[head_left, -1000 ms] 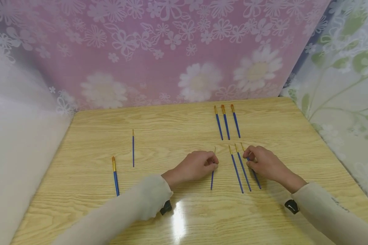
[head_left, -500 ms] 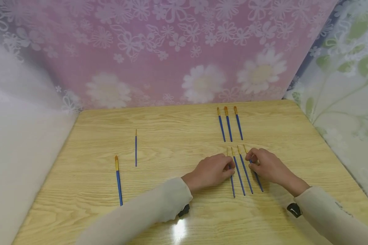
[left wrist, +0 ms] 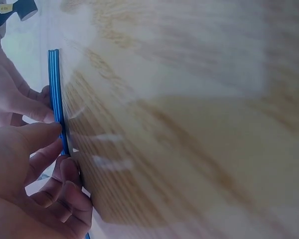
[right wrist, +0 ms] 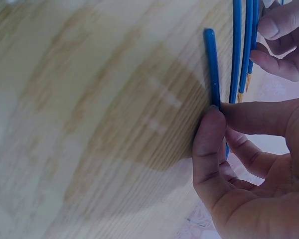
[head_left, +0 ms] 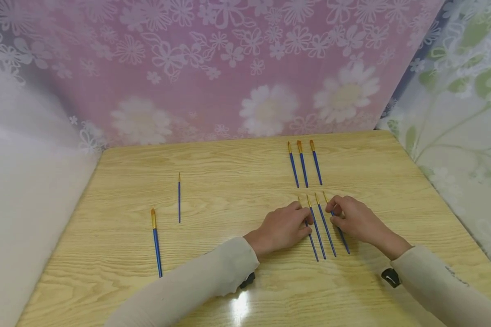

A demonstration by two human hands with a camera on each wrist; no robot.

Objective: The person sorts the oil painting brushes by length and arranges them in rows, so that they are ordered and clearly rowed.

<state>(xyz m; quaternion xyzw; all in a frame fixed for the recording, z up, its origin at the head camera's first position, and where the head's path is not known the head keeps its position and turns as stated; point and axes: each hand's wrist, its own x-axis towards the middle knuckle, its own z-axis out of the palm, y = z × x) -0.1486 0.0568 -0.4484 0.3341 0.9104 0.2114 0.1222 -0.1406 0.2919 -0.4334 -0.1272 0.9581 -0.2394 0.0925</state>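
Shifted rightward, the row's left brush (head_left: 313, 247) now sits beside three others (head_left: 327, 231) on the tabletop (head_left: 229, 177); the left grip (head_left: 280, 227) pinches it, the right grip (head_left: 356, 220) the end brush (head_left: 343, 240). Likely light, stiff; hold mid-handle

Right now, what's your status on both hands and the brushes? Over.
Left hand pinches leftmost brush of near four. Right hand pinches rightmost brush. Two middle brushes between hands. No other obstruction seen.

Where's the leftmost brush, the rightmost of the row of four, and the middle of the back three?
Leftmost brush (head_left: 157, 245): head view, blue handle.
Rightmost brush (right wrist: 213, 67): right wrist view, blue handle.
Middle brush (head_left: 303, 168): head view, blue handle.
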